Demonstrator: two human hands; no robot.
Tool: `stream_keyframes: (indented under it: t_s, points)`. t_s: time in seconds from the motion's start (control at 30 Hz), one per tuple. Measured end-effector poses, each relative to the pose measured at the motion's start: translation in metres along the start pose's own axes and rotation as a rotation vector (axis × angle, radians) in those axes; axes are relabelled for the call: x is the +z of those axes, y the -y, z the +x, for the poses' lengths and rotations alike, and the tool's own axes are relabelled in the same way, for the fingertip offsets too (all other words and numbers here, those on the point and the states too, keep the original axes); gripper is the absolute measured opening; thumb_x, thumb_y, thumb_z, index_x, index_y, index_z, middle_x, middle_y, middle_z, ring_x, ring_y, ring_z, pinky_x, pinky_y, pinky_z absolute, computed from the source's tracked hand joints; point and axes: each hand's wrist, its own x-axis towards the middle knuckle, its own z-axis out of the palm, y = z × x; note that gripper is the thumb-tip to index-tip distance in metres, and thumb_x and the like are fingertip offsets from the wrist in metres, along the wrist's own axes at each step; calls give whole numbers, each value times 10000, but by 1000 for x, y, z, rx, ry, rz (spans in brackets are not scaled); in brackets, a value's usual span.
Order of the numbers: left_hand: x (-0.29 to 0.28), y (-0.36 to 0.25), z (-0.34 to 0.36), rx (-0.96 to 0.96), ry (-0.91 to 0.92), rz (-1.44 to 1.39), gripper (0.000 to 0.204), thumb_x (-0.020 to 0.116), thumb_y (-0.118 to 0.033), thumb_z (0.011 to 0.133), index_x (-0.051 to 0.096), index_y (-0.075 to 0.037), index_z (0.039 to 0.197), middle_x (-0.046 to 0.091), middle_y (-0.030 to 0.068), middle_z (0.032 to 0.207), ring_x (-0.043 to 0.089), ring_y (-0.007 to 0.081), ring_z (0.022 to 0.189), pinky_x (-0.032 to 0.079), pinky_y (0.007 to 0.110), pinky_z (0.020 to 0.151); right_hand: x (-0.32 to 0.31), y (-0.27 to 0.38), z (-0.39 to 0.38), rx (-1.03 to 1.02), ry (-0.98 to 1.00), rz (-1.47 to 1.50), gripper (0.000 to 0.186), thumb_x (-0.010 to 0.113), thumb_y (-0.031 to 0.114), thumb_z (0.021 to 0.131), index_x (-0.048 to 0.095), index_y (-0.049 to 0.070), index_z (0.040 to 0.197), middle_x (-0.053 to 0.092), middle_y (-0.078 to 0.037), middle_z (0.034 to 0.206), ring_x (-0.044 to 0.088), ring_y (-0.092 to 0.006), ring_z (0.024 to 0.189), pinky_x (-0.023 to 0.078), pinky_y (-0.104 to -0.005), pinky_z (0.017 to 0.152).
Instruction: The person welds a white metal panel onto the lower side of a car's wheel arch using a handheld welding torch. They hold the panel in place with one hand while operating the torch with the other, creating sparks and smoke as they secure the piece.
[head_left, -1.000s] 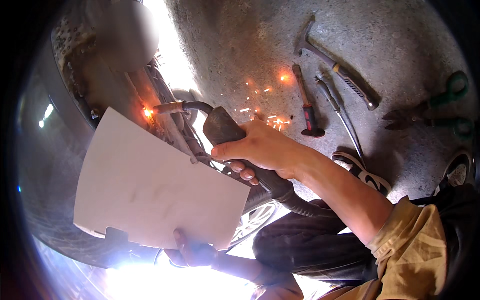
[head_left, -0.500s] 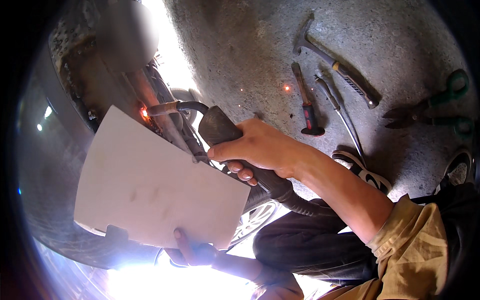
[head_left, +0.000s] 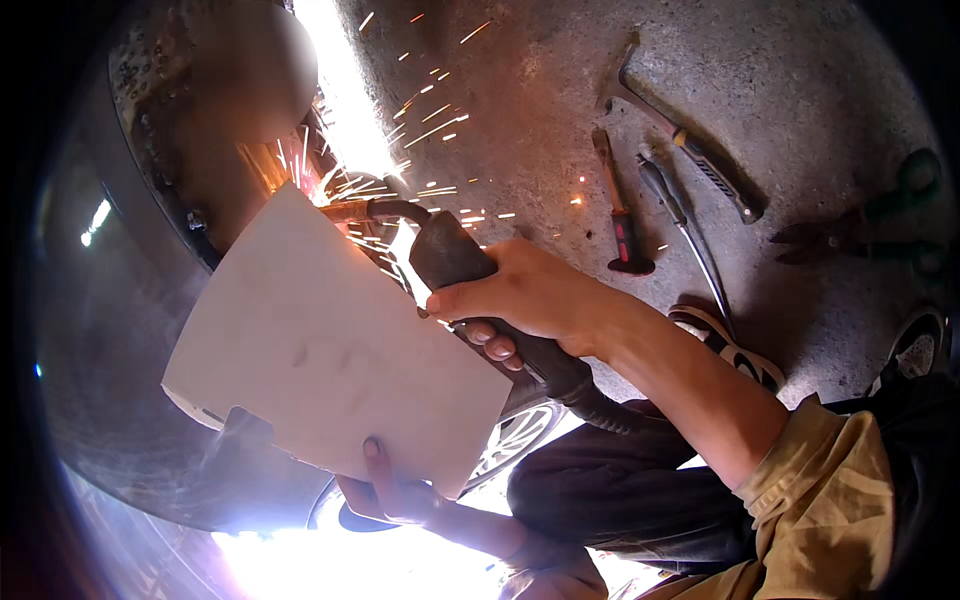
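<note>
My right hand is wrapped round the black handle of a welding torch, its bent neck pointing left. Bright sparks burst from the torch tip at the rusty edge of a car body. In my left hand, lower down, is a white board, gripped by its bottom edge with the thumb on its face. The board stands between me and the car body, its upper corner close to the tip. It hides part of the work spot. The fingers behind the board are partly hidden.
On the concrete floor to the right lie a hammer, a chisel with a red and black grip, a long thin screwdriver-like tool and green-handled snips. A car wheel shows below the torch. Shoes stand at right.
The small orange glow at the torch tip has become a shower of sparks flying up and right. Torch and board have shifted slightly right, the board's top corner rising nearer the tip.
</note>
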Motion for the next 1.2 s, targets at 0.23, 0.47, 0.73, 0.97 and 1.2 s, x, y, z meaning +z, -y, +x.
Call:
stream_keyframes:
  t_s: [0.23,0.47,0.73,0.97,1.2]
  points:
    - [-4,5,3,102,-100,-72,520,683,-259,755,581,97,1120,607,184,1031,608,273,896,526,372,723,1,-4,0,5,-19,70,208,697,195,831,599,47,721,520,-15,579,497,-109,469,402,-300,423]
    - [-16,19,11,181,-63,-24,514,663,-280,767,583,111,1091,603,205,1015,610,271,880,530,369,714,-6,-7,2,2,22,125,201,697,191,834,597,36,755,514,-16,586,486,-107,465,396,-295,418]
    - [-15,15,10,182,-85,20,517,639,-292,785,584,121,1092,608,209,1012,623,264,850,534,358,670,-4,-5,3,9,25,99,185,702,175,807,625,11,769,528,-22,582,499,-108,463,413,-292,416]
    - [-3,12,8,111,-39,39,538,636,-273,789,565,117,1152,607,211,1056,618,264,880,532,362,697,-7,-5,3,-8,10,101,196,704,175,804,628,-1,762,530,-25,583,499,-111,464,410,-300,418]
    - [4,2,0,27,23,-15,565,637,-229,788,533,105,1233,600,210,1101,612,275,911,528,375,730,-3,-6,6,14,24,96,196,701,182,812,624,9,763,537,-26,592,502,-115,468,409,-300,420]
